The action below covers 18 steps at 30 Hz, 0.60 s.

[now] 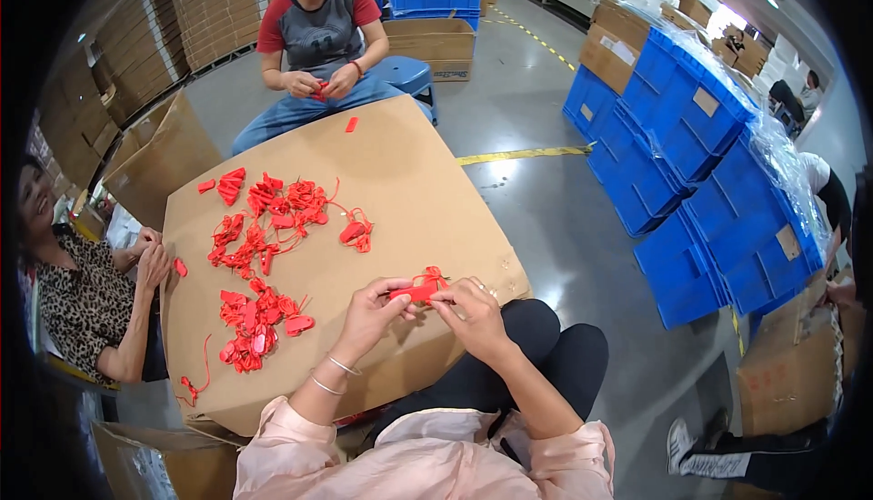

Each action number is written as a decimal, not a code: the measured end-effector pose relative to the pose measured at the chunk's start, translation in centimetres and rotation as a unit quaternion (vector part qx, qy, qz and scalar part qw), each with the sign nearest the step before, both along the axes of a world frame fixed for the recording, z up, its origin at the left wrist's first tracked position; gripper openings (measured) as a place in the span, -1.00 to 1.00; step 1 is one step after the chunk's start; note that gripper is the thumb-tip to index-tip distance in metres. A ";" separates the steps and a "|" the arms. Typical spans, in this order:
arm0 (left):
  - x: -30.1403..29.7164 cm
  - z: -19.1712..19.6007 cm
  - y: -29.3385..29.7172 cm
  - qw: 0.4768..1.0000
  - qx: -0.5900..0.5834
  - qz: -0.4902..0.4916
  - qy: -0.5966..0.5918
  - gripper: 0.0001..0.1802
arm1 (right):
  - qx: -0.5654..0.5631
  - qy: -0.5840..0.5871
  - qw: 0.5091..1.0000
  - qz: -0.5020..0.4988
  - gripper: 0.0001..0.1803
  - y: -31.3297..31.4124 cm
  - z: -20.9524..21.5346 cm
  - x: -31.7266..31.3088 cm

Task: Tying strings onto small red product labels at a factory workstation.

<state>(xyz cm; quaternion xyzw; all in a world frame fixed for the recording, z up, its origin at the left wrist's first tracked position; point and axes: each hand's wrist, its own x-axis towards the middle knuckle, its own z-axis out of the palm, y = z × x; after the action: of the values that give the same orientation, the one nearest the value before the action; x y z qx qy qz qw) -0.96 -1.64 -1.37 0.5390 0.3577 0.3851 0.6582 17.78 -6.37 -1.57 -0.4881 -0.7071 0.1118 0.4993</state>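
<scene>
Over the near right part of a large cardboard box used as a tabletop [364, 191], I hold a small red rectangular piece with a thin red cord [416, 294] between both hands. My left hand [377, 305] pinches its left end between thumb and fingers. On its right end, near the bunched cord, my right hand [473, 314] is closed with the fingertips together. What exactly the piece is cannot be made out. Left of my hands lies a loose pile of similar red corded pieces [255, 323]. A larger red heap [273, 214] spreads farther back.
Across the box a seated person [318, 36] handles a red piece; another person [100, 291] works at the left edge. Stacked blue crates [682, 109] stand to the right. A blue stool [403, 73] and cardboard boxes [432, 45] are at the back.
</scene>
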 end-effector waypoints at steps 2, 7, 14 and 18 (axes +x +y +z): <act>-0.2 -0.3 0.1 1.000 -0.011 -0.007 0.000 -0.72 | 0.019 -0.006 1.000 -0.002 -0.86 0.2 -0.2 -0.3; 0.2 -0.3 -0.2 0.999 -0.020 -0.021 -0.015 -0.72 | 0.061 -0.062 0.995 -0.040 -0.84 0.1 -0.1 -0.5; 0.7 -0.5 -0.3 0.999 -0.033 -0.033 -0.014 -0.74 | 0.076 -0.092 0.991 -0.052 -0.82 0.1 0.1 -0.6; 0.8 -0.8 -0.4 0.998 -0.036 -0.048 -0.010 -0.73 | 0.081 -0.100 0.991 -0.047 -0.83 0.0 0.1 -0.7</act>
<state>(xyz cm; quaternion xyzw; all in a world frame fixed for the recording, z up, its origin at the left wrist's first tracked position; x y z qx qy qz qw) -0.15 -2.00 -2.14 0.5276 0.3387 0.3453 0.6983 17.11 -6.33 -1.52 -0.4874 -0.7362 -0.0192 0.4691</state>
